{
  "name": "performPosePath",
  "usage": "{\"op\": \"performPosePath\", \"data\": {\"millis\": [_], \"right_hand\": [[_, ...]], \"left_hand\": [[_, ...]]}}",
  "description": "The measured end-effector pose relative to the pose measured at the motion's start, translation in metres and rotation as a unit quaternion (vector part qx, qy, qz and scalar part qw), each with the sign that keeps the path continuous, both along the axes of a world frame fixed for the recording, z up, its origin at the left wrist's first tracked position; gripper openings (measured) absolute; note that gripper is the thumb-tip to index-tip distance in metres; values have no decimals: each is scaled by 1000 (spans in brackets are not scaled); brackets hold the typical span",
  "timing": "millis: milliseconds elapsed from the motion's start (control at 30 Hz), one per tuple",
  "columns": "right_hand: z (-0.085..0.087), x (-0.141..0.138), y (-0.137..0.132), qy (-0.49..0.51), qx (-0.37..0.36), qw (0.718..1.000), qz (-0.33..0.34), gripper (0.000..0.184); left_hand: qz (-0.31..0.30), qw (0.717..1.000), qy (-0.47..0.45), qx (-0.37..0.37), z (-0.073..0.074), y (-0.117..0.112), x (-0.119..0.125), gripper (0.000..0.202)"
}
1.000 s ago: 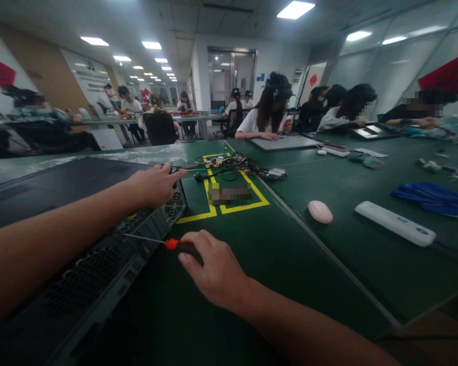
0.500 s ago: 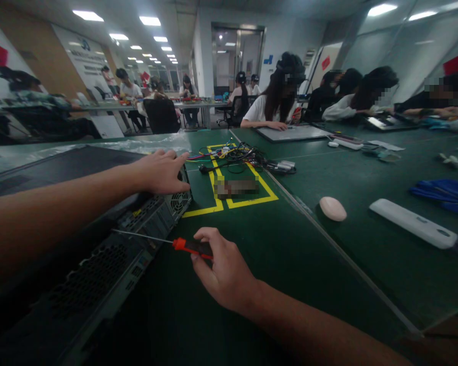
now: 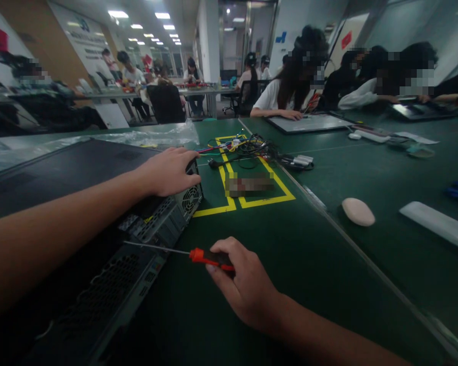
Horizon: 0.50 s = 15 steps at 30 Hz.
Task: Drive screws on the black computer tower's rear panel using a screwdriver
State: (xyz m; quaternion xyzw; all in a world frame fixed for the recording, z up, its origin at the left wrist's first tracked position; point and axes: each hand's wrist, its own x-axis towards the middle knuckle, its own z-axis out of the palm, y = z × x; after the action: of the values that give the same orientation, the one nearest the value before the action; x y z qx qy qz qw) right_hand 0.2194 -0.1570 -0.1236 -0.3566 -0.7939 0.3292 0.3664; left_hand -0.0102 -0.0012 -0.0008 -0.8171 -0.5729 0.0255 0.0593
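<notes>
A black computer case (image 3: 72, 165) lies on its side at the left, its rear panel with vents and ports facing me. My left hand (image 3: 170, 173) rests on the case's top near the far rear corner, fingers stretched out and holding nothing. In my right hand (image 3: 246, 282) is a screwdriver (image 3: 198, 255) with a red and black handle, gripped between thumb and fingers. Its long thin shaft points left, with the tip over the rear edge of the case; whether it touches the case I cannot tell.
Tangled cables (image 3: 255, 147) lie beyond the case, near yellow tape (image 3: 267, 202) on the green table (image 3: 290, 244). To the right are a pale oval object (image 3: 359, 212) and a white power strip (image 3: 435, 223). A person across works over a flat panel (image 3: 313, 123).
The view has shifted, so the case, both hands and table items appear farther right. My right hand still grips the screwdriver, and my left hand stays on the case.
</notes>
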Motion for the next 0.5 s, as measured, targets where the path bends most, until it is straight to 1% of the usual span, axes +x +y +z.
{"op": "performPosePath", "data": {"millis": [200, 333, 500], "right_hand": [[2, 3, 4, 16, 62, 998, -7, 17], [4, 3, 4, -9, 63, 998, 3, 20], [6, 2, -1, -20, 53, 998, 17, 22]], "left_hand": [[10, 1000, 0, 3, 1, 0, 0, 79], [14, 1000, -7, -15, 3, 0, 4, 86], [18, 1000, -20, -14, 1, -2, 6, 89]]}}
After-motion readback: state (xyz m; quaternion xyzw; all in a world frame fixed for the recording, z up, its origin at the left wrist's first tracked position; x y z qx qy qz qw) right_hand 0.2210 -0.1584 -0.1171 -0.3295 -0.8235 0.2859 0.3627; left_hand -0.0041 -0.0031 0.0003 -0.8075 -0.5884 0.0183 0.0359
